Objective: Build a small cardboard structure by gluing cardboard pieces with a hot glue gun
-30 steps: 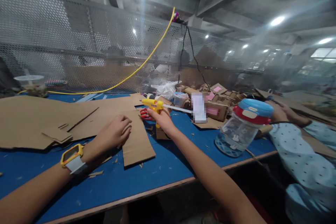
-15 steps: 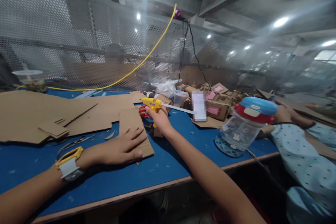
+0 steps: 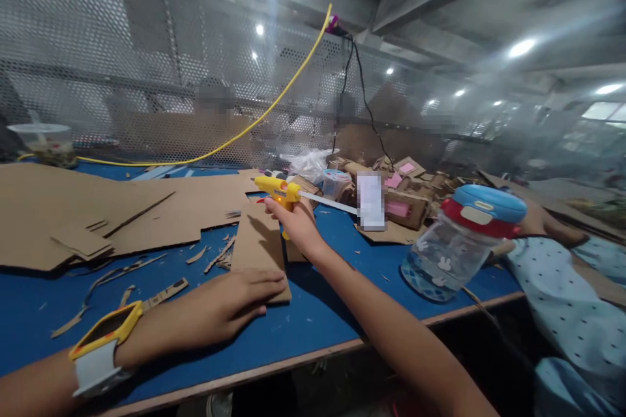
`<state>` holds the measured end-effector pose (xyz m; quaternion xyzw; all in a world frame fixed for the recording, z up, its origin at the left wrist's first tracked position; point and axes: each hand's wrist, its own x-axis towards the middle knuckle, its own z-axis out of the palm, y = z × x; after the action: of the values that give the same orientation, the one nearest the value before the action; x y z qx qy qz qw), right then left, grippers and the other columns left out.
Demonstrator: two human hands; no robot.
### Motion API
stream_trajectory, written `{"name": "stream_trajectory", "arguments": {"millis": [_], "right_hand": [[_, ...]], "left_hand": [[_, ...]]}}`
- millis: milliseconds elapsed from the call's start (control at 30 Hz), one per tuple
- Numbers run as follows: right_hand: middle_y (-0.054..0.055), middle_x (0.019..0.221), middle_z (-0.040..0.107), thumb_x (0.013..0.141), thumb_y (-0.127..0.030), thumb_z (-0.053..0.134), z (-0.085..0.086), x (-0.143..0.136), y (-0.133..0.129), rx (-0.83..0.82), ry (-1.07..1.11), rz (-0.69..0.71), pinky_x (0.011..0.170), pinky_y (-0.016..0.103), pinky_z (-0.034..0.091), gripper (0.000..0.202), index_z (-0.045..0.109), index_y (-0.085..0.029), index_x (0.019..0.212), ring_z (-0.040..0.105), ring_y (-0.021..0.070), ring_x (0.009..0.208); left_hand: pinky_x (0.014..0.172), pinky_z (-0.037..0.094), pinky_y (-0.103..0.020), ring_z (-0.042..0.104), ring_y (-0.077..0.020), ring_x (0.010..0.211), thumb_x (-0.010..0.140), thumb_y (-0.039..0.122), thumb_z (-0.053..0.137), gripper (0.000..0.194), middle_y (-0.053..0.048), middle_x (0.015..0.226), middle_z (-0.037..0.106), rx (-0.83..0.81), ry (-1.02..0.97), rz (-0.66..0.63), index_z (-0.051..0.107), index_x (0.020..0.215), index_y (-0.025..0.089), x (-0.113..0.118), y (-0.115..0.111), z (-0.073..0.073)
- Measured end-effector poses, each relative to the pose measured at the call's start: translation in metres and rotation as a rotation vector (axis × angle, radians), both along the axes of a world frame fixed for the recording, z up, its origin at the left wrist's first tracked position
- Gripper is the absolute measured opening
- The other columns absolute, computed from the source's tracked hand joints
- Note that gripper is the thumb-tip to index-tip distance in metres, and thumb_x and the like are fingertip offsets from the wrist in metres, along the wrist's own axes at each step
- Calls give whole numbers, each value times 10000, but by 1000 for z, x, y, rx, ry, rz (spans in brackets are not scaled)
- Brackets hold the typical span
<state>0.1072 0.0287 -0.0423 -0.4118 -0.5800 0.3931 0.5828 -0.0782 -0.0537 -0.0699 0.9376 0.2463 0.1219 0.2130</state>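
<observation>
Partly hidden, yellow plastic glue gun (image 3: 268,187), gripped in your right hand (image 3: 299,220), your left hand (image 3: 237,300) flat at seven o'clock, covering part of a rectangular cardboard piece (image 3: 257,238).

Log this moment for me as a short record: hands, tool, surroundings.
Left hand: laid across the near end of a cardboard strip
Right hand: gripping a yellow glue gun
Glue gun: nozzle toward picture left, white glue stick out the back
Drink bottle: on the blue table, lid shut
Far right: co-worker's spotted sleeve
</observation>
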Motion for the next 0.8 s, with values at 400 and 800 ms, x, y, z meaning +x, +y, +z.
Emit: {"name": "stream_trajectory", "arguments": {"millis": [400,800], "right_hand": [[14,748,746,591,-565,907,-17,22,0,-184,231,224,747,321,624,487,700,-179,802,721,157,698],[0,680,731,628,-413,955,-29,12,-5,-338,353,307,732,286,628,379,697,-160,742,708,132,642]], "left_hand": [[1135,517,-404,665,-240,1306,1037,582,471,417,-27,1357,733,-283,-72,-108,710,1315,382,-16,12,28],[927,624,-400,784,-281,1026,934,498,672,376,-67,1095,830,-495,-73,1,760,1231,284,-23,21,48]]}}
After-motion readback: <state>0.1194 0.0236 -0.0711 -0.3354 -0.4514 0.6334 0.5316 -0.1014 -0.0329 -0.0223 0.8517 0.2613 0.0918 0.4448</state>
